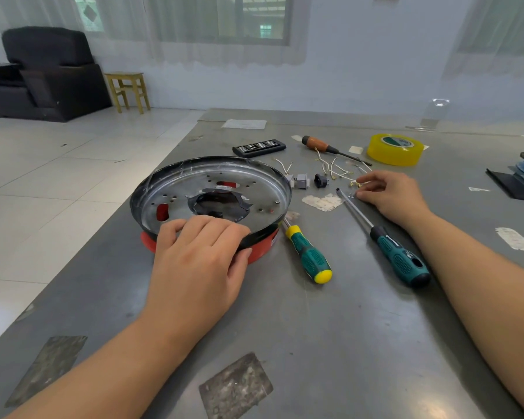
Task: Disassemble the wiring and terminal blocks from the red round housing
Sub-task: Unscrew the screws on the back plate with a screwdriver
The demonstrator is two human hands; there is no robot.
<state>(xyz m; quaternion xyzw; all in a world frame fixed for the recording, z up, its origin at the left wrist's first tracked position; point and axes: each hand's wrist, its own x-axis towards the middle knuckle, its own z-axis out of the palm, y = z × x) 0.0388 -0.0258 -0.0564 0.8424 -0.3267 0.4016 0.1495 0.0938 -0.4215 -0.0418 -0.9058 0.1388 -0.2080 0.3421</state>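
Observation:
The red round housing (263, 247) lies on the grey table with its black rim and shiny metal plate (194, 192) facing up; a dark ragged hole sits at the plate's centre. My left hand (197, 258) grips the housing's near rim, fingers curled over the edge. Loose white wires (336, 170), two grey terminal blocks (300, 180) and a black socket (321, 180) lie to the right of the housing. My right hand (390, 195) rests on the table beside the wires, its fingertips pinching a small metal part next to a screwdriver tip.
A long teal screwdriver (400, 258) and a green-yellow one (309, 255) lie near the housing. An orange-handled screwdriver (318, 143), a bit case (259, 147) and a yellow tape roll (395, 149) sit farther back. Dark objects (515, 182) lie at the right edge.

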